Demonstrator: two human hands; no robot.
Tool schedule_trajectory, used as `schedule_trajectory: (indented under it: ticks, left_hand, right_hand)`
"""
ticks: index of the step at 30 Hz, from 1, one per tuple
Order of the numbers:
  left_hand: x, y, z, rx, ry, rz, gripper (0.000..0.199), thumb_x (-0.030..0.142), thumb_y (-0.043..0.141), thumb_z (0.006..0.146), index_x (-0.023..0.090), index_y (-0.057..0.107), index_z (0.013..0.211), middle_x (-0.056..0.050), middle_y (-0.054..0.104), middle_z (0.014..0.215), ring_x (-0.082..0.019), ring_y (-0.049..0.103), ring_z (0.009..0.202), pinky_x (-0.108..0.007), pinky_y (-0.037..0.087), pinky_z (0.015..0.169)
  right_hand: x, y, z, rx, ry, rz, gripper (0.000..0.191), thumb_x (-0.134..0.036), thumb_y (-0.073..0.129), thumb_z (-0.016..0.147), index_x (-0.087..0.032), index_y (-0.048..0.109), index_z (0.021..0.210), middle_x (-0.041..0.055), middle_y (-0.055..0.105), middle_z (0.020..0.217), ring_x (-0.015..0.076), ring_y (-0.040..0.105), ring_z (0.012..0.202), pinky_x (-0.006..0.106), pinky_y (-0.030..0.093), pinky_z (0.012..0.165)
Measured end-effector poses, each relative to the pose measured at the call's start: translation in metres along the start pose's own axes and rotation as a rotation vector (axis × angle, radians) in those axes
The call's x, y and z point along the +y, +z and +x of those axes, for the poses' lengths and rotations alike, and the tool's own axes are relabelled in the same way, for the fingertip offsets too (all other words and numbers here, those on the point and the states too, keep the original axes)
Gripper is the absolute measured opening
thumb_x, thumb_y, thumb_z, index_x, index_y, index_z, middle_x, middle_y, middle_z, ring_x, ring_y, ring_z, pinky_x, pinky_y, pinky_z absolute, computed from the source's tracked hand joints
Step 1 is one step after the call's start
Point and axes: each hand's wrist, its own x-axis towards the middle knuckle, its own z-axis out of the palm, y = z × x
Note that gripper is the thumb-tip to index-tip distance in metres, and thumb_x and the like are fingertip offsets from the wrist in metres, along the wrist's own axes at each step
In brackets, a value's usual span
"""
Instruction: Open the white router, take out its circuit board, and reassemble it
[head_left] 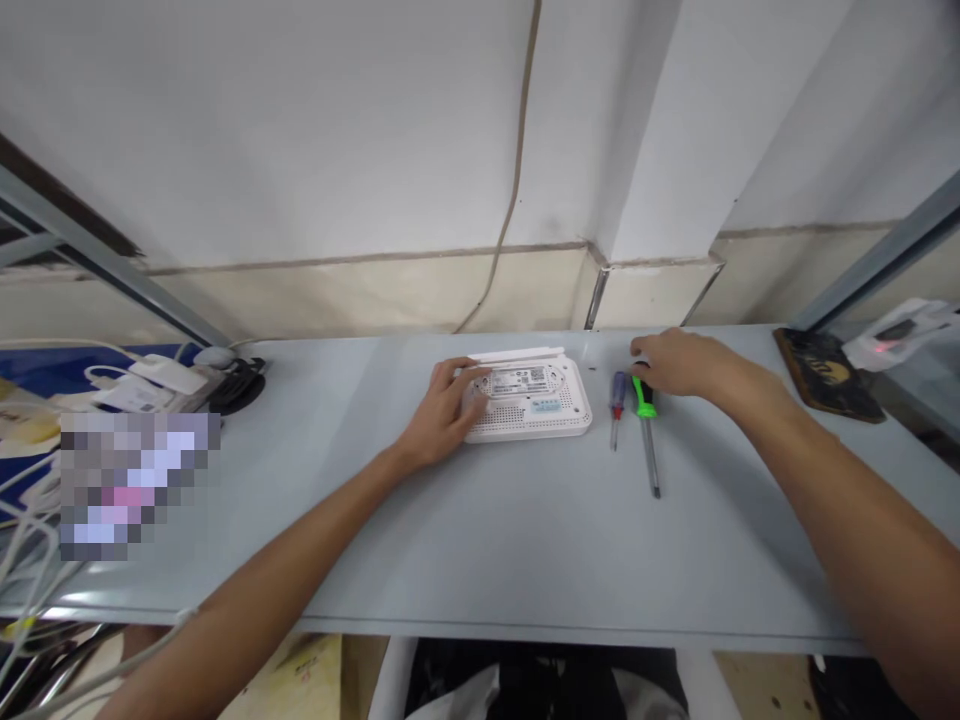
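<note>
**Rolling and knocking look like the main risks**

Nearest the person, the shaft of the green-and-black screwdriver (646, 408) points toward the front of the bench (480, 560). Its handle looks rounded, so a careless nudge from the right hand (679, 362) might swing or roll it. The small blue-and-red screwdriver (618, 390) lies just to its left and could be knocked along with it. The white device (517, 403) lies flat near the middle of the bench, vented face up; lopsided pressure from the left hand (448, 412) could make it pivot on the smooth top. Farther back, a tiny dark piece (592, 368) sits loose between device and right hand, where a sweeping finger might flick it away.

As for the grip, the left one is moderately spread, thumb and fingers parted over the device's left end, touching it. The right one is bent low at the far end of the green-and-black handle; whether its fingers wrap round it, I cannot tell.
</note>
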Motion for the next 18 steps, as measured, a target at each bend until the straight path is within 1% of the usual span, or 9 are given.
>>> schedule_trajectory:
  ticks: [3,5,6,8,10,12,13,15,18]
  left_hand:
    - [-0.004,-0.008,0.002,-0.076,-0.033,-0.114,0.045,0.047,0.055,0.103,0.028,0.054,0.144,-0.011,0.045,0.149,-0.031,0.035,0.148,-0.056,0.031,0.128]
    - [-0.007,-0.013,0.003,-0.132,-0.024,-0.173,0.054,0.050,0.063,0.098,0.031,0.052,0.147,-0.010,0.044,0.152,-0.032,0.033,0.150,-0.058,0.028,0.130]
    - [-0.009,-0.016,0.003,-0.152,-0.010,-0.192,0.061,0.051,0.068,0.095,0.032,0.049,0.150,-0.010,0.044,0.154,-0.032,0.032,0.151,-0.059,0.028,0.130]
    - [-0.012,-0.018,0.003,-0.178,0.020,-0.206,0.077,0.053,0.077,0.088,0.035,0.043,0.155,-0.009,0.041,0.157,-0.034,0.031,0.151,-0.061,0.027,0.130]
    - [-0.015,-0.019,0.002,-0.187,0.036,-0.204,0.090,0.053,0.083,0.082,0.036,0.039,0.158,-0.009,0.039,0.159,-0.035,0.029,0.152,-0.063,0.026,0.130]
    - [-0.017,-0.017,0.002,-0.187,0.037,-0.197,0.096,0.053,0.086,0.078,0.037,0.037,0.159,-0.009,0.038,0.159,-0.036,0.028,0.152,-0.064,0.026,0.130]
    - [-0.017,-0.017,0.002,-0.186,0.037,-0.194,0.097,0.053,0.087,0.077,0.037,0.038,0.159,-0.009,0.038,0.158,-0.036,0.028,0.152,-0.064,0.026,0.129]
    - [-0.017,-0.016,0.003,-0.179,0.039,-0.187,0.098,0.054,0.088,0.076,0.035,0.039,0.158,-0.010,0.040,0.156,-0.036,0.029,0.151,-0.063,0.027,0.129]
    - [-0.017,-0.015,0.004,-0.155,0.053,-0.175,0.098,0.054,0.089,0.074,0.033,0.042,0.156,-0.011,0.041,0.154,-0.036,0.031,0.149,-0.062,0.029,0.128]
  right_hand:
    - [-0.001,0.004,0.002,-0.136,0.001,0.083,0.026,-0.034,0.061,0.093,-0.015,0.065,0.109,0.0119,0.072,0.080,0.0243,0.069,0.065,0.033,0.045,0.060]
    - [-0.001,0.002,0.001,-0.164,0.002,0.132,0.023,-0.029,0.063,0.090,-0.014,0.064,0.107,0.0079,0.069,0.070,0.0210,0.066,0.057,0.031,0.045,0.058]
    - [0.000,-0.001,-0.002,-0.139,0.004,0.150,0.021,-0.027,0.064,0.089,-0.014,0.064,0.106,0.0075,0.069,0.069,0.0207,0.066,0.057,0.031,0.045,0.057]
    - [0.002,-0.013,-0.013,0.027,-0.004,0.186,0.023,-0.024,0.065,0.086,-0.014,0.066,0.107,0.0071,0.068,0.070,0.0221,0.067,0.060,0.032,0.046,0.058]
    - [-0.002,-0.026,-0.029,0.335,-0.068,0.303,0.034,-0.025,0.067,0.085,-0.017,0.066,0.118,0.0059,0.069,0.075,0.0240,0.068,0.067,0.034,0.050,0.062]
    - [-0.015,-0.034,-0.045,0.646,-0.211,0.577,0.048,-0.029,0.069,0.088,-0.025,0.060,0.135,0.0044,0.072,0.092,0.0231,0.072,0.075,0.037,0.057,0.071]
    - [-0.026,-0.036,-0.053,0.754,-0.292,0.761,0.054,-0.033,0.070,0.090,-0.028,0.055,0.141,0.0046,0.073,0.102,0.0223,0.073,0.078,0.037,0.060,0.072]
    - [-0.052,-0.032,-0.063,0.874,-0.448,1.037,0.058,-0.041,0.071,0.092,-0.032,0.050,0.145,0.0048,0.071,0.113,0.0217,0.074,0.083,0.037,0.065,0.072]
    - [-0.093,-0.021,-0.067,0.867,-0.626,1.178,0.056,-0.047,0.072,0.093,-0.033,0.052,0.143,0.0029,0.071,0.111,0.0210,0.075,0.090,0.037,0.068,0.079]
